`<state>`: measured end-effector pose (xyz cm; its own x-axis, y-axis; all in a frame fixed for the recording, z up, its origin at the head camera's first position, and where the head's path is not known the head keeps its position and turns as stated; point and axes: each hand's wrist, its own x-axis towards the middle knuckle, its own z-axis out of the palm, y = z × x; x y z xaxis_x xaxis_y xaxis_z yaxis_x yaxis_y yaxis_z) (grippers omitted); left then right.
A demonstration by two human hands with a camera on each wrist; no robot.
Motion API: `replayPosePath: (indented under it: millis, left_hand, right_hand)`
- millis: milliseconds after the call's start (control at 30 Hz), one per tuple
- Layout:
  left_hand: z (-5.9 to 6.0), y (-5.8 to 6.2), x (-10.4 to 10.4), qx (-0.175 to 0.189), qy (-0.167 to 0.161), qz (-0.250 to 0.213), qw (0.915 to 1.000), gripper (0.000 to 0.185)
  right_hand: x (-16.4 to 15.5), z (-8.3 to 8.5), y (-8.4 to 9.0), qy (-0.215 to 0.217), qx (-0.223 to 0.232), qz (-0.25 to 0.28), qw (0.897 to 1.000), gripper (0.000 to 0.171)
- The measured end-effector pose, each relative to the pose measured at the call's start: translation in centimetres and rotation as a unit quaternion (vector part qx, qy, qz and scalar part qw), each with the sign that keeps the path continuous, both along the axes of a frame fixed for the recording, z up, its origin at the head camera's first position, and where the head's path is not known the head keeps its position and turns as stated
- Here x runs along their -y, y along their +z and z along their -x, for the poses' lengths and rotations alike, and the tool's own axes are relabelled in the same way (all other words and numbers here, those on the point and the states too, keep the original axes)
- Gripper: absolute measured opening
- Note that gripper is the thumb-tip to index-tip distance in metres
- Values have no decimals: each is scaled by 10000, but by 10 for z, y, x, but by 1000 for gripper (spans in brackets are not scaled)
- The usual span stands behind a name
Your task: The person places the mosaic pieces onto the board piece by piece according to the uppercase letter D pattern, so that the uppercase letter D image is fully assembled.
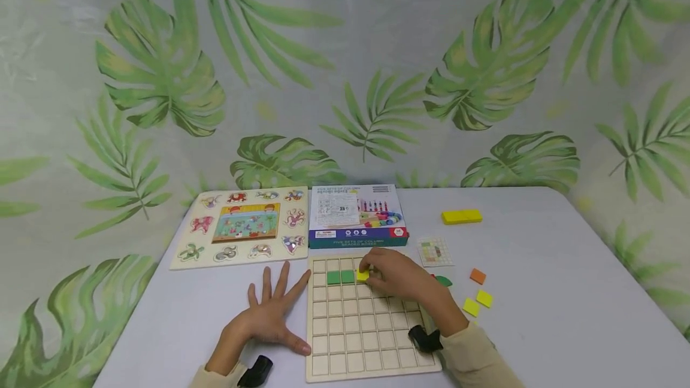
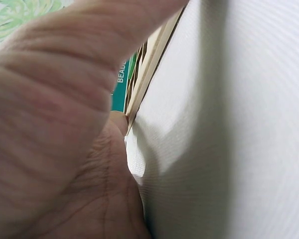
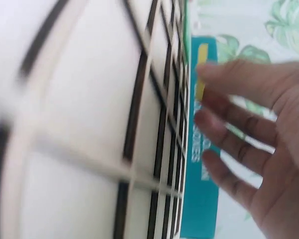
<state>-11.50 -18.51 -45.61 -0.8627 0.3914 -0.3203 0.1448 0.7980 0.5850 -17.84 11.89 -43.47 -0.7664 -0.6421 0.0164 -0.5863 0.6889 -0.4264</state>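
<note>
Right hand (image 1: pixel 396 277) on yellow tile (image 1: pixel 362 275)

The left hand (image 1: pixel 269 316) lies flat, palm down, fingers spread straight; the right hand (image 1: pixel 396 280) reaches forward, wrist low, fingertips (image 3: pixel 209 94) bent downward together.

Teal box (image 1: pixel 357 215) front edge: "FIVE SETS OF COLUMN".
</note>
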Motion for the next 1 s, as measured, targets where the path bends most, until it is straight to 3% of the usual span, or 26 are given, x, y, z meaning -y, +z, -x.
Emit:
replayPosePath:
  millis: [233,667,1000]
  left_hand:
    - [-1,0,-2,70,-15,136,9999,140]
    - [4,-18,3,-109,85,125,9998,145]
    - [2,-3,0,64,-41,104,9999,141]
  right_hand:
    - [-1,-2,-5,11,-124,-100,9999,15]
    - [9,5,1,192,-446,-365,9981,10]
    - [13,5,5,68,-317,-714,9969,12]
